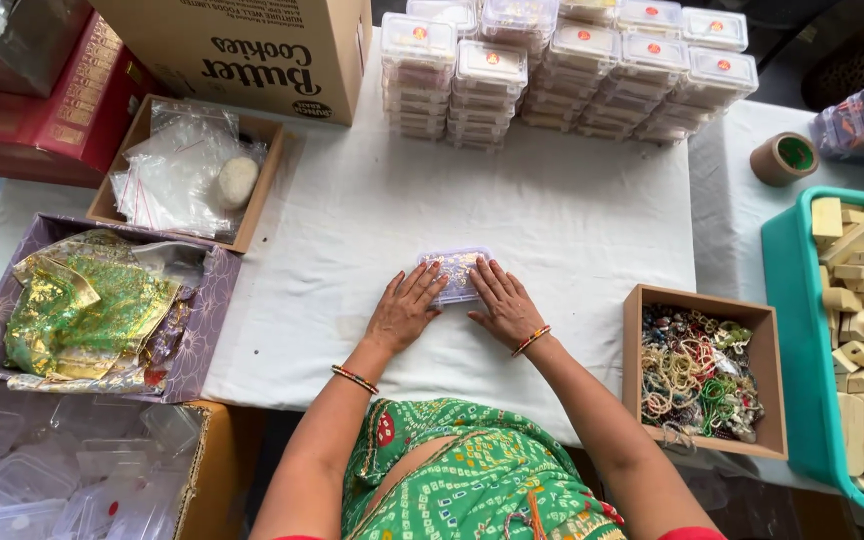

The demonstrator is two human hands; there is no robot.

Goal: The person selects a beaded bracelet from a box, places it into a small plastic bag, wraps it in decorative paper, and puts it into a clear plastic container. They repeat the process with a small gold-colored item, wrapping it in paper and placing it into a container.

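Small clear lidded box at centre of white cloth table. L hand & R hand flat, fingers spread, pressing on box from both sides, not clenched. Wooden tray of bangles near R hand; stacked boxes well apart.

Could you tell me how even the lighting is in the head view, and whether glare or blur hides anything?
In the head view, light is soft and even on the white tablecloth, with faint shadows under both hands; the left hand and right hand are sharp; glare whitens the clear bags; the small clear box shows its contents only indistinctly.
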